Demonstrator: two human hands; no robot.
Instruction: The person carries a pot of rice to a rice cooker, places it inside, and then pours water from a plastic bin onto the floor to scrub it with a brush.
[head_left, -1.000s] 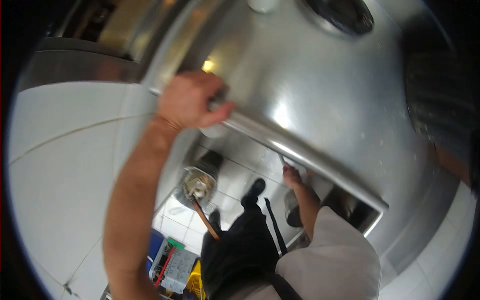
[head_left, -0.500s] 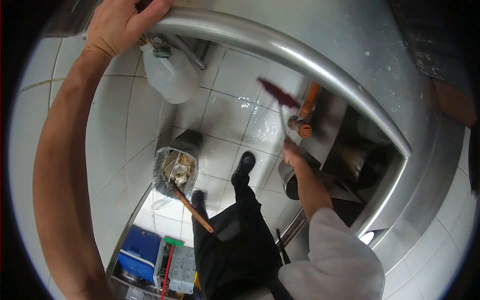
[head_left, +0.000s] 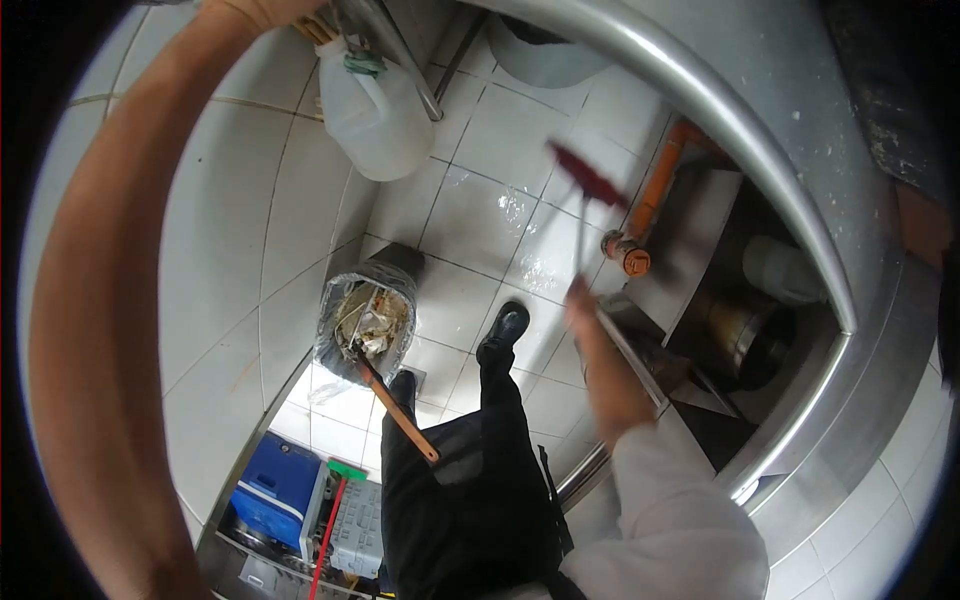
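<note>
Your blurred right hand [head_left: 600, 375], fingers clamped on the thin red-headed tool [head_left: 588, 200], reached below the curved steel counter [head_left: 790, 190] edge, probably toward the orange pipe [head_left: 655, 200]; your left hand's fingers were out of view.

sleeve [head_left: 670, 500]: white, right arm | left arm [head_left: 110, 330]: bare | trousers [head_left: 470, 500]: black | shoes [head_left: 503, 330]: black

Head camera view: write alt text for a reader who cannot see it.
Looking steeply down, the person's right hand, motion-blurred, holds a thin tool with a dark red head over a wet white-tiled floor beside a curved steel counter edge. The left arm reaches up out of frame past a hanging plastic jug. A lined bin of rubbish stands near the person's black shoes.
</note>
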